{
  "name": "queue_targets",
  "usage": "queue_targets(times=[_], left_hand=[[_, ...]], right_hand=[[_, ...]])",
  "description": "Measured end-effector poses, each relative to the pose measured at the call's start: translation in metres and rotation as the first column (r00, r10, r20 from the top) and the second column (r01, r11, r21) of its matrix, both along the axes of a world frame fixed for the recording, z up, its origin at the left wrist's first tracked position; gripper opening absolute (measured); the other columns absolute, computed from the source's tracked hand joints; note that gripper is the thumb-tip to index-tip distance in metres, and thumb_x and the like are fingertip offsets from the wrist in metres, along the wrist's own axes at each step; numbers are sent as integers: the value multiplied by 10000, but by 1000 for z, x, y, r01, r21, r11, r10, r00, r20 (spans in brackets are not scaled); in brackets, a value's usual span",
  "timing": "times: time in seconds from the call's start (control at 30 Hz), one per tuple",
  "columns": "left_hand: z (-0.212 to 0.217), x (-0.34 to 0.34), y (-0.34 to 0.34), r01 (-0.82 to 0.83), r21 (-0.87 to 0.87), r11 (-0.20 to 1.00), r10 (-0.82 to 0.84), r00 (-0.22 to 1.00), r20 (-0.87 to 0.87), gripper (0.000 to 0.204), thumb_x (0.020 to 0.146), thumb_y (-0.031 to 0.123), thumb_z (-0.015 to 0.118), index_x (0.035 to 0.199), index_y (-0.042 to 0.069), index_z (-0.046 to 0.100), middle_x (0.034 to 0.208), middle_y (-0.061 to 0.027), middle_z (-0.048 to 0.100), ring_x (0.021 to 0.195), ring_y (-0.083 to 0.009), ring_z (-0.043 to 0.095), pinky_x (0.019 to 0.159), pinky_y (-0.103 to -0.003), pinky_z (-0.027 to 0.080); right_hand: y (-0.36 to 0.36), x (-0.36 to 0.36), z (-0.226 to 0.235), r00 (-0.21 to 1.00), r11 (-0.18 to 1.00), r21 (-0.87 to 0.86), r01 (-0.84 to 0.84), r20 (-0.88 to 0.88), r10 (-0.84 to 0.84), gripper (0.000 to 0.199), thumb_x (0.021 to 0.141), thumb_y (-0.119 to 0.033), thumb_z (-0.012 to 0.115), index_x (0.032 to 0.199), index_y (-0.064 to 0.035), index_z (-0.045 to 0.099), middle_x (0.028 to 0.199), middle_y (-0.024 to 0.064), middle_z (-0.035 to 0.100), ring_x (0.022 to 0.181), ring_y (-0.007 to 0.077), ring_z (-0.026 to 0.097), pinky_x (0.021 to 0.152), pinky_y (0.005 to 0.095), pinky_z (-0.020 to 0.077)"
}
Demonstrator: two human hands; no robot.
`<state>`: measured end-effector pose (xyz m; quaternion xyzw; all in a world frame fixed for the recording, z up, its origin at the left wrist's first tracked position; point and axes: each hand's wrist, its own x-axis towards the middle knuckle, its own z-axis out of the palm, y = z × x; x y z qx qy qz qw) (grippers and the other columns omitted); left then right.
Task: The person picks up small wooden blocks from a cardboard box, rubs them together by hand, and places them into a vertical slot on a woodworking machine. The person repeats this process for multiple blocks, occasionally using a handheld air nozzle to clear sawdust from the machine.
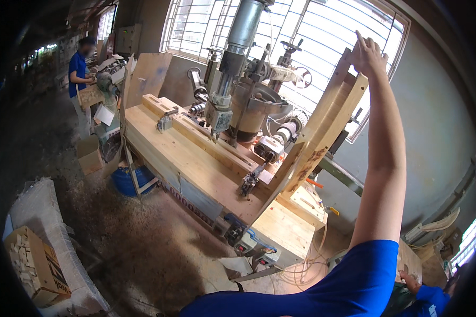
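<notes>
My right arm reaches up from the lower right. At its end my right hand (369,57) grips the top of a tall, leaning wooden beam (330,127), its fingers bent over the end and one finger pointing up. Drilled holes and dark marks show on the beam's face. Its lower end meets a pale wooden block (285,227) at the right of a long wooden machine bed (177,153). Over this bed hangs a drilling machine head (218,111) with a grey vertical cylinder. My left hand is out of the picture.
Metal clamps (248,184) sit on the bed. Cables and hoses (301,269) hang at its right end. A blue tub (132,179) stands below, left. A carton of wood pieces (37,267) is lower left. One person (78,74) works far left; another person's hand (410,281) shows lower right.
</notes>
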<state>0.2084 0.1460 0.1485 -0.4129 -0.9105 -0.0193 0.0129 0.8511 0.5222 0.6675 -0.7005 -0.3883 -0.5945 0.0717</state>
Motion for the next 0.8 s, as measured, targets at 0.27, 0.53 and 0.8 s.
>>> queue_targets(times=[0.27, 0.53, 0.8], left_hand=[[-7, -3, -4, 0, 24, 1000, 0, 1000, -2, 420, 776, 294, 615, 1118, 57, 563, 1089, -167, 578, 1051, -345, 510, 868, -433, 435], [-11, -11, -10, -26, 46, 999, 27, 1000, -9, 414, 759, 263, 634, 1110, 55, 563, 1079, -162, 580, 1043, -352, 505, 877, -436, 426], [-56, -39, -18, -52, 41, 998, 49, 997, 66, 414, 741, 250, 652, 1094, 52, 566, 1058, -167, 583, 1015, -360, 511, 873, -446, 420]], right_hand=[[0, -1, -9, 998, 998, 23, 50, 45, -51, 1072, 575, -224, 766, 1427, -359, 130, 1379, 9, 356, 1293, 213, 334, 1008, 563, 344], [-15, -15, -20, 987, 978, -153, 144, -43, -152, 1187, 494, -291, 810, 1434, -357, 88, 1357, 33, 390, 1317, 273, 304, 1027, 567, 310], [-61, -25, -22, 809, 794, -166, -584, -49, 585, 805, 634, -297, 799, 1310, -115, 404, 1307, 132, 458, 1217, 306, 422, 1035, 408, 317]])
